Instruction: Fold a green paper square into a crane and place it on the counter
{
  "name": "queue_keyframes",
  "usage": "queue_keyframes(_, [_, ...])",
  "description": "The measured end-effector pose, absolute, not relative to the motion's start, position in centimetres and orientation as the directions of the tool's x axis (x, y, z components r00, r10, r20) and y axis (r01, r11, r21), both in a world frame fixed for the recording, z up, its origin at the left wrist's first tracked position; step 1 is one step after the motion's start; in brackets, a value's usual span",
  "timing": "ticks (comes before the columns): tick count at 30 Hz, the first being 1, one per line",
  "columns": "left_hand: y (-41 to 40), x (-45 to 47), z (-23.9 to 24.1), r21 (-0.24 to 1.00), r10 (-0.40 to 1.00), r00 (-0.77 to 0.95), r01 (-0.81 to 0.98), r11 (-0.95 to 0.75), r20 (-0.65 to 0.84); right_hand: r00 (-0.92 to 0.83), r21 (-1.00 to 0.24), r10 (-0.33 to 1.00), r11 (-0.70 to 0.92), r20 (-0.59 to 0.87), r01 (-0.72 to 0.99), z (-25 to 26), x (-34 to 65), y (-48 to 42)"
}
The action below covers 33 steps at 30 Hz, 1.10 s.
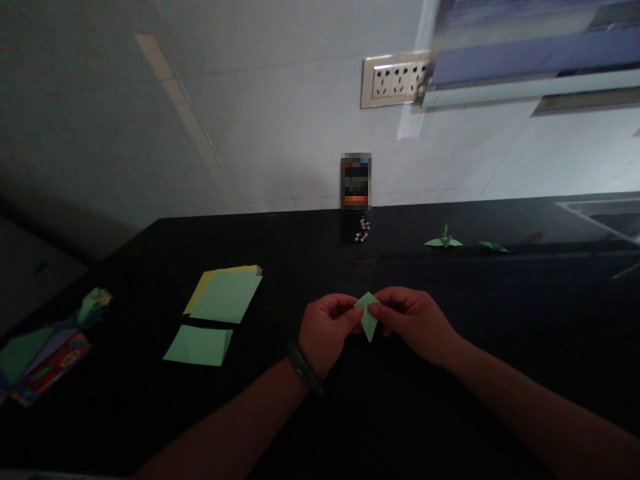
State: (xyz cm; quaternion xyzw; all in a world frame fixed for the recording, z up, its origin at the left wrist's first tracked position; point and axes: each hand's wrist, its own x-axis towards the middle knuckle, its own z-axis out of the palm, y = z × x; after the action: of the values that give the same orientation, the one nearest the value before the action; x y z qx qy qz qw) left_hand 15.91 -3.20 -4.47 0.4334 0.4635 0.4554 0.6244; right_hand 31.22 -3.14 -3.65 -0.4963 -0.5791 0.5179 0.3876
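Note:
Between my two hands is a small folded piece of light green paper (pixel 369 323), kite-shaped, with its long point toward me. My left hand (pixel 327 328), with a dark bangle (pixel 304 368) on the wrist, pinches its left edge between thumb and fingers. On the opposite edge, my right hand (pixel 414 321) grips the paper the same way, thumb on top. Both hands are just above the black countertop (pixel 300 263). The fingers behind the paper are partly hidden.
Left of my hands lie a stack of green and yellow paper (pixel 227 297) and a loose green sheet (pixel 199 345). Farther left is a colourful packet (pixel 53 367). Folded paper cranes (pixel 444 241) stand back right. A phone (pixel 356 181) leans on the wall near a beaded string (pixel 363 229).

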Motion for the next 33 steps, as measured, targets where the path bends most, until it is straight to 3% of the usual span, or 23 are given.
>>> queue_keyframes(5, [-3.1,15.8,-4.5,0.944,0.97,0.129,-0.239,0.23,-0.204,-0.224,-0.996,0.972,-0.058,-0.072,0.069,-3.7,31.1,-3.2])
queue_keyframes(15, [-3.4,16.0,-4.3,0.947,0.973,0.183,-0.263,0.187,-0.141,-0.201,-0.994,0.973,-0.11,-0.111,0.02,-4.3,31.1,-3.2])
queue_keyframes(27, [-3.4,16.0,-4.5,0.906,0.96,0.2,-0.336,0.257,-0.197,-0.18,-0.98,0.978,-0.13,-0.102,-0.151,-5.1,30.8,-3.3])
queue_keyframes(33, [-3.6,16.0,-4.2,0.888,0.951,0.219,-0.36,0.288,-0.219,-0.182,-0.988,0.98,-0.098,-0.075,-0.118,-5.2,31.2,-3.3])
